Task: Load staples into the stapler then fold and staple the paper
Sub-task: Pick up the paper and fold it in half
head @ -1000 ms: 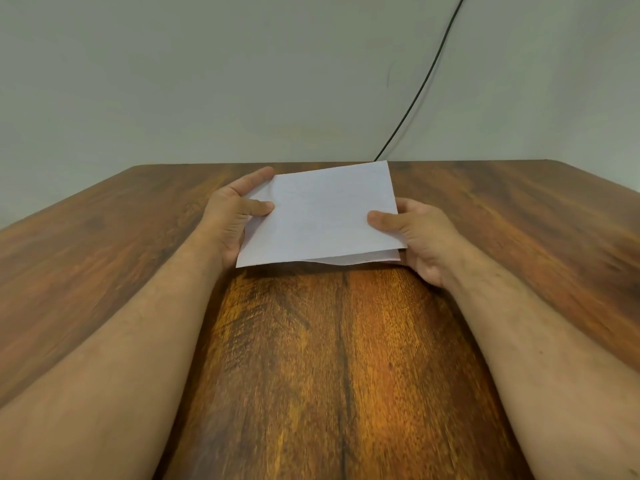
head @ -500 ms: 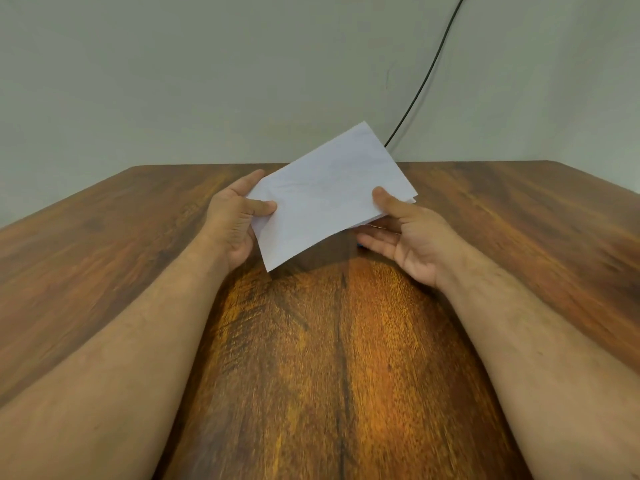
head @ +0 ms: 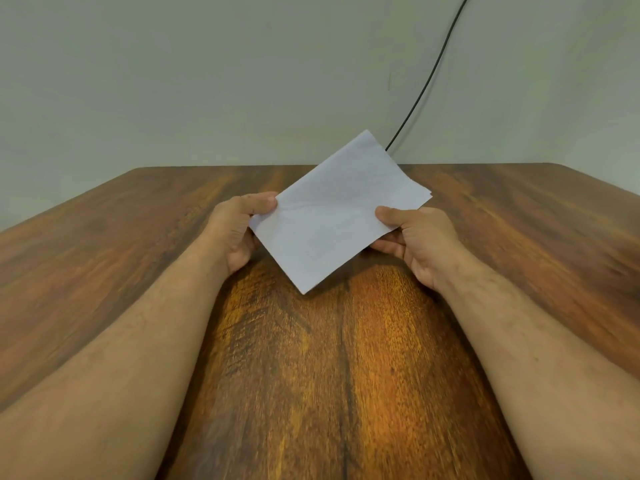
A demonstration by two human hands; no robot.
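Observation:
A folded white paper (head: 337, 216) is held above the wooden table (head: 311, 358), turned so one corner points toward me and another toward the wall. My left hand (head: 239, 226) pinches its left corner between thumb and fingers. My right hand (head: 420, 237) pinches the right edge, thumb on top and fingers beneath. The layers of the fold show slightly apart at the right corner. No stapler or staples are in view.
A black cable (head: 429, 74) runs down the pale wall to the table's far edge behind the paper. My two forearms stretch across the table from the near edge.
The paper was lifted off the table and rotated counterclockwise, then lowered slightly toward me. My left hand shifted from lying beside the sheet to pinching its corner.

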